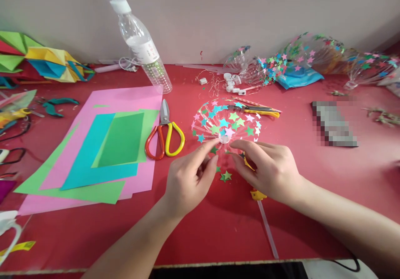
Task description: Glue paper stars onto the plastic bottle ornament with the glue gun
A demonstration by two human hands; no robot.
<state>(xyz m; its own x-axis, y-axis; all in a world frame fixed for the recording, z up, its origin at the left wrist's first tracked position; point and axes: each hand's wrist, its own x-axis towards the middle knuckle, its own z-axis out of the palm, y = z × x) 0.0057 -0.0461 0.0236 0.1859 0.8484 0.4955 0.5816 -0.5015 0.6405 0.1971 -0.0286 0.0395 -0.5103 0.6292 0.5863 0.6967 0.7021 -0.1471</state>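
1. Nearest to me, at the front of the red worktop [200, 245], there is a translucent stick [268, 231]. It comes out from a yellow tool [258, 195], which the right hand partly hides.
2. The left hand [189, 177] is slightly open, with a narrow space between thumb and forefinger. Its forefinger reaches to the round clear hub of the star ornament [224, 136].
3. The right hand [271, 166] is also slightly open, and its fingertips are at the near right side of this hub. I cannot tell if the fingers press on any thin strip.
4. Between the two hands, a few loose green stars [225, 176] lie on the worktop.
5. The star ornament lies on the worktop, just beyond the fingertips. Its clear strips spread around the hub and carry pink, blue, green and white stars.
6. To the left are scissors [164, 116] with one red and one yellow handle, and then coloured sheets [123, 139], which overlap.
7. Behind the ornament lies a yellow and black cutter [265, 110]. A dark, pixelated object [336, 125] is well to the right.
8. Farthest, near the grey wall [218, 12], are a tilted clear bottle [142, 48], folded paper shapes [46, 62], a blue packet [300, 78] and more clear shapes with stars [271, 68].
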